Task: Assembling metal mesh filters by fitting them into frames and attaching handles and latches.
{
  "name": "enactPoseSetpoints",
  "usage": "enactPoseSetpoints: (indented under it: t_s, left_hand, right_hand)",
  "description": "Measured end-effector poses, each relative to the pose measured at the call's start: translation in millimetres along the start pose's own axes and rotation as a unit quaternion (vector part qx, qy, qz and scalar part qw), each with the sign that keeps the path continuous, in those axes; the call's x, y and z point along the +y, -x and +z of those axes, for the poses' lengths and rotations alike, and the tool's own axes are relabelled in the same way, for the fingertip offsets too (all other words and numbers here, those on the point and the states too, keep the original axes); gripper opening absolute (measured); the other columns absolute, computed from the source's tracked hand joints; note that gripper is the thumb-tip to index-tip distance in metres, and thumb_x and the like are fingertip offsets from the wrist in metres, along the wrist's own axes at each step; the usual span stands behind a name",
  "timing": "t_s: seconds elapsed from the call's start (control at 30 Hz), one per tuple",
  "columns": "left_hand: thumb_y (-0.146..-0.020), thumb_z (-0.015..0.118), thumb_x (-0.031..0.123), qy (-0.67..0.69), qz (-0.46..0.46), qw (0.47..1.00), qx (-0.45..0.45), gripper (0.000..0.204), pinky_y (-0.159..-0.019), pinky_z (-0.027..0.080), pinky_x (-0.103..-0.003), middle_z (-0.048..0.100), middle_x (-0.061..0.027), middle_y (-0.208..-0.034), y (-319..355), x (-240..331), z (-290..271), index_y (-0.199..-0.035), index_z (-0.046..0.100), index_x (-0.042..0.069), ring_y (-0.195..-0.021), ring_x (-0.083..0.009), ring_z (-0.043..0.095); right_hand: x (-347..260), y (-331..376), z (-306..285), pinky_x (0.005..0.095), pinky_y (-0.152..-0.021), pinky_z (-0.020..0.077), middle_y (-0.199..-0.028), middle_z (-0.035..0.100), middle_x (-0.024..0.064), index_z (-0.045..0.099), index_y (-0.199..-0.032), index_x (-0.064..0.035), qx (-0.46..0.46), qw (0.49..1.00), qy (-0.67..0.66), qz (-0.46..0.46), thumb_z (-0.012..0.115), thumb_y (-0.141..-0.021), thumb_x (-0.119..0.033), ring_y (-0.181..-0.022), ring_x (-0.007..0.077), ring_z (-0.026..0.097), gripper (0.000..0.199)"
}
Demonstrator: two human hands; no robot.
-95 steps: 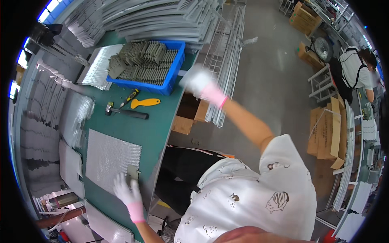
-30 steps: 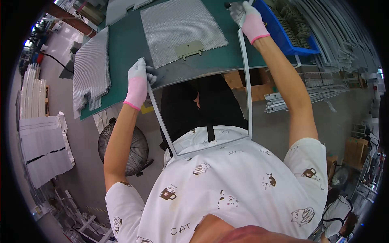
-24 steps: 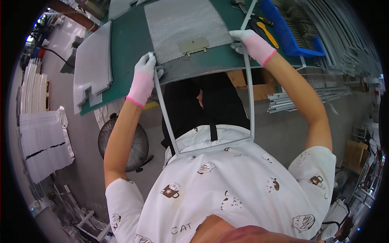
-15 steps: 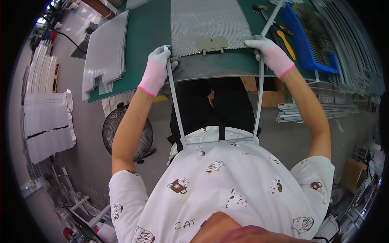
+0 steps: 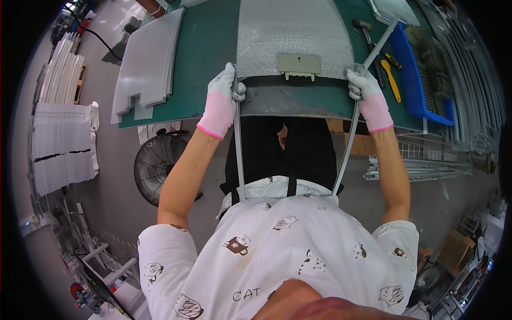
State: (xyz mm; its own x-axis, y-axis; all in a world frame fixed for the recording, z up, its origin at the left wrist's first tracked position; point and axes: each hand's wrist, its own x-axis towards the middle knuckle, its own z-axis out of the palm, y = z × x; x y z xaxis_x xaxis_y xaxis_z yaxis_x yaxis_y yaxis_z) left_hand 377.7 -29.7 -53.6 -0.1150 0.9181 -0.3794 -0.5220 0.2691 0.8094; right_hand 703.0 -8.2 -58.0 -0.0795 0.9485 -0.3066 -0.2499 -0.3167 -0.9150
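Note:
A thin grey metal frame (image 5: 239, 154) spans from my waist to the near edge of the table. Its near side rests against my shirt, and its two long bars run forward. My left hand (image 5: 224, 85), in a white and pink glove, is closed round the far end of the left bar. My right hand (image 5: 363, 88), gloved alike, grips the right bar, where another length angles away to the far right. Between the hands lies a silvery mesh sheet (image 5: 293, 32) on the table. A beige plate with small feet (image 5: 299, 64) sits on its near edge.
The green table (image 5: 205, 48) holds a stack of mesh sheets (image 5: 152, 58) at left. Right are a hammer (image 5: 362, 25), a yellow-handled tool (image 5: 391, 80) and a blue bin (image 5: 413, 88) of parts. A black fan (image 5: 160, 168) stands on the floor at left.
The whole view has shifted, so the table sits lower and further right. My right hand has turned, its fingers now curled round the bar, and its elbow has come inward. Both hands still hold the frame.

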Motion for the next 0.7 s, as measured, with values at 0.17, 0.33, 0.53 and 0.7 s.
enactPoseSetpoints:
  t_s: [0.17,0.33,0.53,0.7]
  left_hand:
    - [-0.095,0.054,0.030,-0.015,0.009,1.000,-0.002,0.028,-0.042,0.026,-0.022,0.034,0.0012,-0.065,7,2,4,-0.076,0.044,0.011,-0.051,-0.0098,0.038]
    - [-0.096,0.053,0.026,-0.002,0.031,0.999,-0.009,0.026,-0.043,0.027,-0.022,0.035,0.0016,-0.065,15,4,8,-0.076,0.044,0.011,-0.050,-0.0094,0.038]
    - [-0.091,0.059,0.018,-0.054,0.070,0.996,-0.029,0.016,-0.044,0.030,-0.021,0.049,-0.0014,-0.070,13,-1,3,-0.093,0.054,0.003,-0.052,-0.0065,0.045]
    - [-0.089,0.058,0.012,-0.105,0.027,0.994,-0.031,0.012,-0.044,0.030,-0.021,0.050,-0.0019,-0.073,5,-1,-10,-0.095,0.052,0.003,-0.049,-0.0076,0.045]
  right_hand:
    - [0,-1,5,0.0183,-0.040,0.0242,-0.067,0.040,-0.0059,0.045,-0.108,-0.0047,0.024,0.999,0.040,-0.013,0.066,-0.085,-0.013,-0.045,0.0017,0.031,0.032]
    - [-3,2,11,0.0200,-0.039,0.0271,-0.065,0.043,-0.0037,0.046,-0.103,-0.0034,0.062,0.995,0.061,-0.040,0.069,-0.081,-0.008,-0.044,0.0029,0.036,0.032]
    - [-8,5,12,0.0196,-0.039,0.0269,-0.065,0.044,-0.0036,0.046,-0.104,-0.0026,0.061,0.995,0.068,-0.045,0.070,-0.080,-0.008,-0.044,0.0028,0.036,0.034]
    - [-19,21,29,0.0191,-0.039,0.0267,-0.066,0.044,-0.0035,0.046,-0.109,0.0012,0.052,0.994,0.069,-0.059,0.070,-0.080,-0.008,-0.045,0.0025,0.035,0.039]
